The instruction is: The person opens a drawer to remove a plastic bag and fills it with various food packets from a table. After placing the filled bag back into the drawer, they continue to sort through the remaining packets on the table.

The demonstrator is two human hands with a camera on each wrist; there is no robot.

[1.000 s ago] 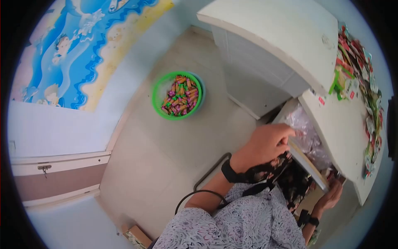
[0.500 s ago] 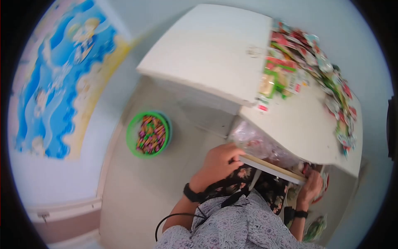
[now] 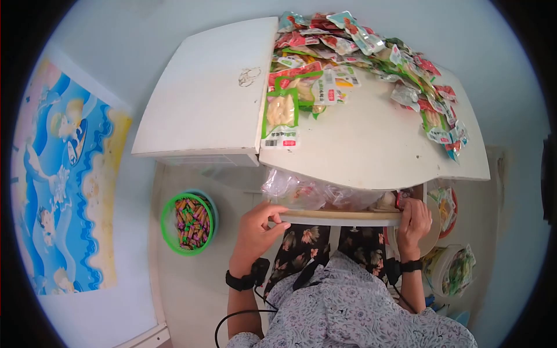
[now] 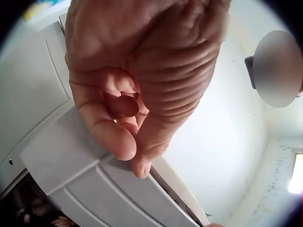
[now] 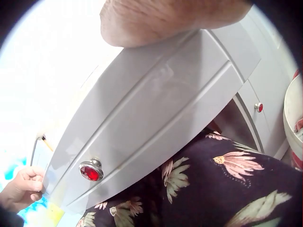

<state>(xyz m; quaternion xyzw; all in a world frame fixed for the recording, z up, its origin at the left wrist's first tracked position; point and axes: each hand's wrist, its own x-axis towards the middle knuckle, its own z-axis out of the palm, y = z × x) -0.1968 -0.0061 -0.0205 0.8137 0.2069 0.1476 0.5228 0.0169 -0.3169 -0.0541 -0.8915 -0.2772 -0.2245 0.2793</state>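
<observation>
A white drawer [image 3: 342,220] is pulled out from under the desk top, level in front of the person's lap. My left hand [image 3: 255,232] is at its left front corner, thumb and curled forefinger pinching the edge. At the right end my right hand [image 3: 415,223] grips the top edge, fingers bent over it. Clear plastic bags [image 3: 301,191] fill the drawer's left and middle, and a small red item [image 3: 400,200] lies near the right fingers. A knob with a red centre [image 5: 91,171] sits on the drawer front in the right wrist view.
Snack packets [image 3: 360,43] are heaped along the back of the white desk [image 3: 360,139]. A green basket [image 3: 164,223] of wrapped sweets stands on the floor at left. Right of the legs are a bucket [image 3: 438,267] and a red-rimmed basin [image 3: 452,214] holding packets.
The head view has swung right, so desk and drawer now lie squarely ahead. Both hands stay at the two ends of the drawer front.
</observation>
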